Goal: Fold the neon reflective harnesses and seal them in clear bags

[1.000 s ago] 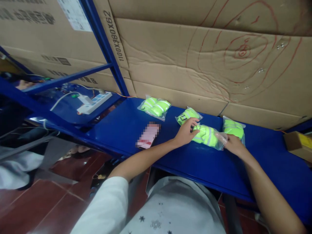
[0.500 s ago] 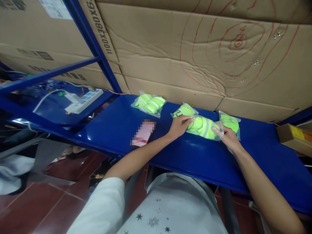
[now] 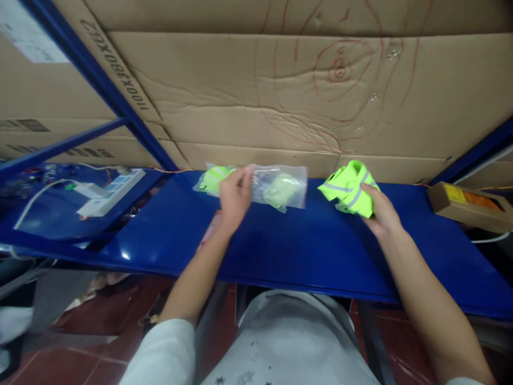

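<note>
My left hand (image 3: pixel 235 197) is closed on one end of a clear plastic bag (image 3: pixel 300 187), which stretches out to its right. A green bundle shows through and below this bag. My right hand (image 3: pixel 382 211) grips a folded neon-green vest with silver-grey stripes (image 3: pixel 352 187), out in the open air above the blue table. Behind my left hand lies a bagged green bundle (image 3: pixel 214 179). Under the vest, part of another clear bag peeks out. A pink phone-like item (image 3: pixel 209 232) is partly covered by my left forearm.
The blue table (image 3: pixel 280 262) meets a tall cardboard sheet (image 3: pixel 224 80) at the back. A white power strip (image 3: pixel 114 191) sits left, beyond a blue frame post (image 3: pixel 148 133). An open-windowed cardboard box (image 3: pixel 468 206) stands at the right end.
The green vest has come out of its bag and is in my right hand. My left hand has moved left with the emptied bag. The camera view has shifted right.
</note>
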Tool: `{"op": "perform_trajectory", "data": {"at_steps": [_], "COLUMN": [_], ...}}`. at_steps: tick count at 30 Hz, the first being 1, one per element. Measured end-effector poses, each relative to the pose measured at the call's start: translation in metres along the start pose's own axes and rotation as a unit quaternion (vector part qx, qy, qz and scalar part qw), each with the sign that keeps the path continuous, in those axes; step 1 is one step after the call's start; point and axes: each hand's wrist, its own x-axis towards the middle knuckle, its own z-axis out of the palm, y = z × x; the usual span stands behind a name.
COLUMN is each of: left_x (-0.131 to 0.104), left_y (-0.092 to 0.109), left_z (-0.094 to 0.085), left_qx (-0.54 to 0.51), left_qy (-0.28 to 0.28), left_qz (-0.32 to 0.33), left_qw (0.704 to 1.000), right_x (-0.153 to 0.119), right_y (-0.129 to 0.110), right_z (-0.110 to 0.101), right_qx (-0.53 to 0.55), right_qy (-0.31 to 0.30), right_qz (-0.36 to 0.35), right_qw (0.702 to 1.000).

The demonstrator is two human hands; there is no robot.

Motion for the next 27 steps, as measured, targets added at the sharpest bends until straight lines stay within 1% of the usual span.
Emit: {"op": "perform_trajectory", "data": {"at_steps": [1, 2, 4, 6, 8, 9, 10, 11, 12, 13, 15, 16, 19, 21, 22, 23, 24, 25, 26, 27], "left_x": [0.009, 0.018, 0.038, 0.056, 0.070, 0.075, 0.077, 0.078, 0.077, 0.074, 0.066, 0.061, 0.040, 0.021, 0.011, 0.000, -0.011, -0.021, -0.031, -0.039], "left_y": [-0.004, -0.010, -0.024, -0.037, -0.046, -0.047, -0.046, -0.042, -0.036, -0.028, -0.009, 0.001, 0.030, 0.045, 0.050, 0.054, 0.056, 0.057, 0.058, 0.058], "left_z": [-0.012, -0.023, -0.045, -0.062, -0.070, -0.070, -0.066, -0.058, -0.046, -0.031, 0.010, 0.033, 0.103, 0.140, 0.153, 0.162, 0.165, 0.165, 0.160, 0.151], "left_qx": [0.013, 0.014, 0.001, -0.008, -0.047, -0.062, -0.086, -0.116, -0.141, -0.210, -0.276, -0.308, -0.362, -0.365, -0.362, -0.353, -0.340, -0.324, -0.305, -0.288], "left_qy": [0.038, 0.054, 0.066, 0.089, 0.122, 0.133, 0.133, 0.117, 0.092, 0.037, -0.054, -0.083, -0.127, -0.121, -0.116, -0.111, -0.105, -0.095, -0.086, -0.077], "left_qz": [-0.013, -0.021, -0.050, -0.101, -0.186, -0.217, -0.244, -0.265, -0.277, -0.306, -0.336, -0.341, -0.366, -0.375, -0.375, -0.378, -0.382, -0.383, -0.376, -0.354], "left_qw": [0.999, 0.998, 0.997, 0.991, 0.974, 0.965, 0.957, 0.950, 0.946, 0.928, 0.899, 0.884, 0.848, 0.844, 0.845, 0.849, 0.853, 0.860, 0.871, 0.886], "right_x": [0.005, 0.009, 0.013, 0.012, 0.008, 0.006, 0.004, 0.002, 0.000, 0.000, 0.001, 0.003, 0.011, 0.017, 0.020, 0.022, 0.024, 0.025, 0.025, 0.023], "right_y": [-0.007, -0.014, -0.022, -0.026, -0.025, -0.025, -0.024, -0.024, -0.024, -0.024, -0.026, -0.027, -0.032, -0.035, -0.035, -0.035, -0.034, -0.033, -0.030, -0.027], "right_z": [-0.006, -0.011, -0.019, -0.022, -0.021, -0.019, -0.017, -0.015, -0.014, -0.013, -0.013, -0.015, -0.025, -0.034, -0.038, -0.040, -0.041, -0.040, -0.038, -0.033], "right_qx": [0.026, 0.046, 0.072, 0.084, 0.082, 0.080, 0.078, 0.077, 0.080, 0.085, 0.105, 0.118, 0.154, 0.164, 0.164, 0.159, 0.151, 0.142, 0.136, 0.130], "right_qy": [0.021, 0.035, 0.051, 0.045, 0.022, 0.011, 0.001, -0.003, -0.002, 0.004, 0.039, 0.064, 0.139, 0.173, 0.181, 0.182, 0.177, 0.168, 0.158, 0.144], "right_qz": [0.001, 0.004, 0.006, -0.001, -0.011, -0.016, -0.021, -0.023, -0.026, -0.029, -0.045, -0.059, -0.104, -0.124, -0.127, -0.125, -0.117, -0.107, -0.095, -0.083], "right_qw": [0.999, 0.998, 0.996, 0.995, 0.996, 0.997, 0.997, 0.997, 0.996, 0.996, 0.993, 0.989, 0.973, 0.963, 0.961, 0.962, 0.965, 0.970, 0.974, 0.977]}}
